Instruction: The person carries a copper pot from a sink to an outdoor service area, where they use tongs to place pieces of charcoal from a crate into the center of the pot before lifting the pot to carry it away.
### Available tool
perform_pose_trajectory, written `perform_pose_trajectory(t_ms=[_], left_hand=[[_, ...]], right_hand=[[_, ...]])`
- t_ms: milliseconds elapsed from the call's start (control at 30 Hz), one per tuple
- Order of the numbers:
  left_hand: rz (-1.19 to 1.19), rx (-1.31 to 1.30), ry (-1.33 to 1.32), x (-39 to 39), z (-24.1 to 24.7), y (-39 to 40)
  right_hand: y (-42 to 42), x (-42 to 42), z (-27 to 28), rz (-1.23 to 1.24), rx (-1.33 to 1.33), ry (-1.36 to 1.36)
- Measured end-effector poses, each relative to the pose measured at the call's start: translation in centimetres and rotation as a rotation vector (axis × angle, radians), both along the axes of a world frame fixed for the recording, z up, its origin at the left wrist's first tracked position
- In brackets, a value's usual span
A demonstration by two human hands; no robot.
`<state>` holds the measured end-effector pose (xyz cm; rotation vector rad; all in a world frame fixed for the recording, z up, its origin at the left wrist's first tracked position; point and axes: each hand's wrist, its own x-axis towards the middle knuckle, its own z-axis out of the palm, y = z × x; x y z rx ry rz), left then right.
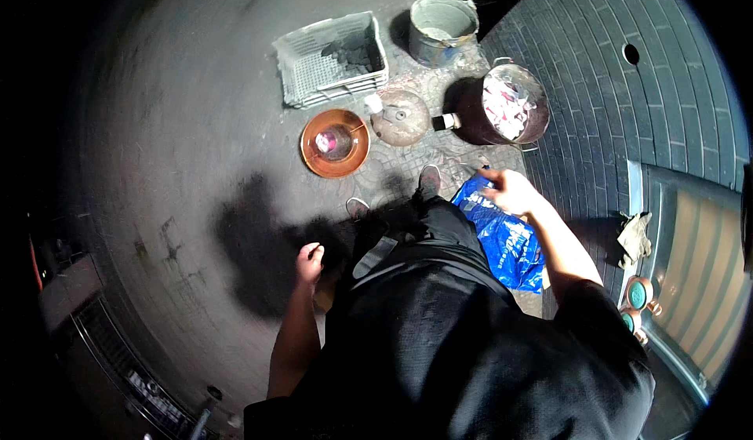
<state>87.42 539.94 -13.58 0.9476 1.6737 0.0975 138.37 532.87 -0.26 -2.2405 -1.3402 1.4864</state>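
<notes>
My right hand (510, 192) is over the top end of a blue plastic bag (509, 237) that bears white writing. Its thumb and forefinger are apart, with nothing clear between them; the fingertips are blurred, and I cannot tell whether they touch the bag. Low at my left side, my left hand (310, 262) is loosely closed and shows nothing in it. In front of my shoes stands an orange-brown bowl (312, 160) with a small pink-and-white thing (325, 142) inside. Beside the bowl lies a round, stained metal lid (406, 131).
A dark metal pot (473, 107) holds bright pinkish-white pieces (507, 102), perhaps glowing coals. Behind are a plastic crate (326, 96) with dark lumps (356, 57) and a metal bucket (438, 52). A brick wall (594, 87) rises at right, with gloves (635, 240) by a window.
</notes>
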Motion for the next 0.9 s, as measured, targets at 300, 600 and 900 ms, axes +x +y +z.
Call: perform_pose_trajectory(t_ms=[300,600,900], left_hand=[[0.322,-0.109,0.067,-12.2,1.0,-5.5],[0.248,-0.194,0.109,-14.7,-0.8,-11.3],[0.062,-0.097,-0.005,-0.1,0.4,0.9]], right_hand=[[14.1,-14.0,-12.1,0.561,-0.091,-0.218],[14.5,-14.0,-11.5,0.501,-0.069,-0.240],[-3.6,2.7,-0.5,-0.173,0.103,-0.279]])
